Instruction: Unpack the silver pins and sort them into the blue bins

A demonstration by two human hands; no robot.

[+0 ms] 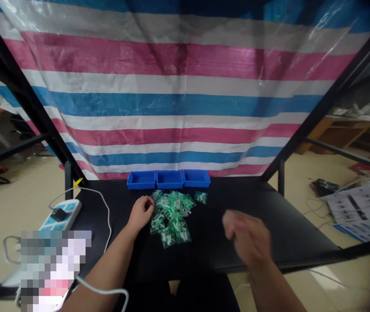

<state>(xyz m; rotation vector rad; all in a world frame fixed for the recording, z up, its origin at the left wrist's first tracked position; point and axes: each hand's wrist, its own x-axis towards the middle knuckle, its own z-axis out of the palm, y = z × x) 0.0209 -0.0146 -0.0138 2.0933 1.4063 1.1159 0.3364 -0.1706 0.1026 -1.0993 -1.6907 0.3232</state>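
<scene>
On the black table lies a pile of small clear-green plastic bags (172, 212) with light-coloured pieces inside. One more such bag (201, 197) lies apart, just right of the pile. My left hand (142, 211) rests at the pile's left edge, its fingers curled together; what they hold, if anything, is too small to tell. My right hand (248, 234) is over the right part of the table, away from the bags. It is smeared by motion, and its fingers cannot be made out clearly.
Three blue trays (170, 179) stand in a row behind the pile. A white power strip (60, 216) with a plug and cables is at the left edge. A striped sheet (181, 104) hangs behind the table (224, 255), between black frame posts.
</scene>
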